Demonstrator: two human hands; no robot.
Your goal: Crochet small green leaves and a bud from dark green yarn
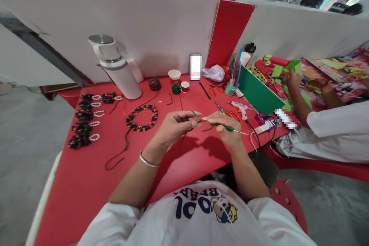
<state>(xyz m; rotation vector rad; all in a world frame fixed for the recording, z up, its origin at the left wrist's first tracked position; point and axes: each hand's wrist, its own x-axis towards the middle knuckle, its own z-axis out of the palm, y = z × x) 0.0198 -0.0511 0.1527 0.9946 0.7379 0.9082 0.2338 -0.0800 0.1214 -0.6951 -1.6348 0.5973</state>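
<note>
Left hand (176, 126): fingertips pinching green yarn (195, 114); right hand (226, 123): fingers curled round a green-handled hook (230, 128); the short span between both sets of fingers wants light, even tension.

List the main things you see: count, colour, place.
Table: 1, red, centre
Flask: 1, white, back left
Beaded yarn pieces: 6, multicoloured, left
Yarn ring: 1, multicoloured, left
Yarn balls: 2, brown and green, back
Cup: 1, pale, back
Spool: 1, red, back
Pen pot: 1, green, right
Scissors: seemingly 2, orange handles, right
Glue gun: 1, pinkish, right
Boards: 2, red and green, right
Stool: 1, red, bottom right
Co-worker: 1, white sleeve, right
Yarn strand: 1, green, centre
Tool: 1, green, centre
Left hand: 1, bare, pinching strand
Right hand: 1, bare, holding tool
</note>
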